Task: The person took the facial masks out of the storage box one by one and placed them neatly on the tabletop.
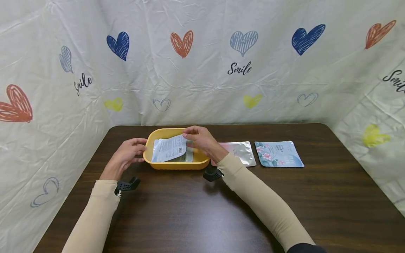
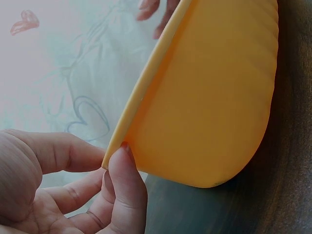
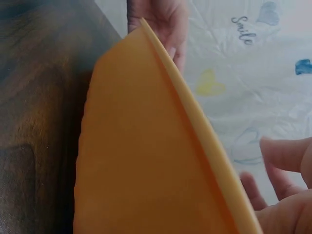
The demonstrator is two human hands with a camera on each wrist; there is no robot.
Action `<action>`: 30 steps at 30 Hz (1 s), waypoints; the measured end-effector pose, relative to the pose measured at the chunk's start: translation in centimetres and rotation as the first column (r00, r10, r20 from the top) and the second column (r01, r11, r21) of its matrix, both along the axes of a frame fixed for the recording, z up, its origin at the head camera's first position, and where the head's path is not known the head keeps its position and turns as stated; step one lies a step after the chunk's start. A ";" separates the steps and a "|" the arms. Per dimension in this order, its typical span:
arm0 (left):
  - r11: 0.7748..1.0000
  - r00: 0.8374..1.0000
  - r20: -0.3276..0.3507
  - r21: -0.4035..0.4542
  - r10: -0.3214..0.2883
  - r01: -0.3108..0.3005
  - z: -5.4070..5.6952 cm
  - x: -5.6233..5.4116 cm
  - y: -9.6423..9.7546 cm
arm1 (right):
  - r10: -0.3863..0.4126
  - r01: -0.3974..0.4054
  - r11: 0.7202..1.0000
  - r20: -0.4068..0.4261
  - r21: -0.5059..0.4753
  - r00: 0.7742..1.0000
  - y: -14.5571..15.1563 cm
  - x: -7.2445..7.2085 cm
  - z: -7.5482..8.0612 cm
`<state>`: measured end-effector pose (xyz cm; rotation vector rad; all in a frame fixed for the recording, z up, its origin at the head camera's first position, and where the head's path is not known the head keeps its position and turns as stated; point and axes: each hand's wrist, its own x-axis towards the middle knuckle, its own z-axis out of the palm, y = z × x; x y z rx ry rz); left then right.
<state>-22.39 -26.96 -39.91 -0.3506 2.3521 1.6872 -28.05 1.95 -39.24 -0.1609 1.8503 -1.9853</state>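
A yellow plastic basket (image 1: 177, 167) stands toward the table's far edge. Inside lies a pale blue sheet-mask packet (image 1: 169, 149), its printed text side up and its right edge raised, over a greenish packet (image 1: 189, 155). My left hand (image 1: 131, 153) is at the basket's left end, fingertips touching the rim from outside; the left wrist view shows thumb (image 2: 126, 190) and forefinger right at the rim corner. Over the right end of the basket, my right hand (image 1: 202, 140) has its fingertips at the raised packet's upper corner. Parted fingers (image 3: 287, 156) show beyond the rim in the right wrist view.
Right of the basket lies a silver and pink packet (image 1: 242, 153), partly behind my right wrist. Farther right is a light blue floral packet (image 1: 279, 154). The dark wooden table (image 1: 190, 211) meets a white curtain (image 1: 205, 80) printed with hearts at the back.
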 end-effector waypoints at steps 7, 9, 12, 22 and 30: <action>1.000 1.000 0.002 0.002 -0.002 0.002 0.0 0.0 0.0 | -0.080 0.081 0.997 -0.054 0.006 0.995 -0.2 0.7 0.3; 1.000 1.000 0.001 0.002 -0.004 0.004 0.0 0.0 0.0 | -0.074 0.074 0.997 -0.024 0.012 0.997 -0.3 0.8 0.4; 1.000 1.000 -0.005 0.007 -0.010 0.010 0.0 0.0 -0.1 | -0.027 0.027 1.000 0.032 0.015 0.999 -0.4 0.9 0.4; 1.000 1.000 -0.009 0.009 -0.012 0.012 0.0 -0.1 -0.1 | 0.173 -0.179 0.976 0.063 0.126 0.983 -1.1 1.0 0.0; 1.000 1.000 -0.010 0.006 -0.017 0.017 0.0 0.0 -0.1 | 0.197 -0.200 0.954 0.036 0.223 0.980 -1.3 1.0 0.2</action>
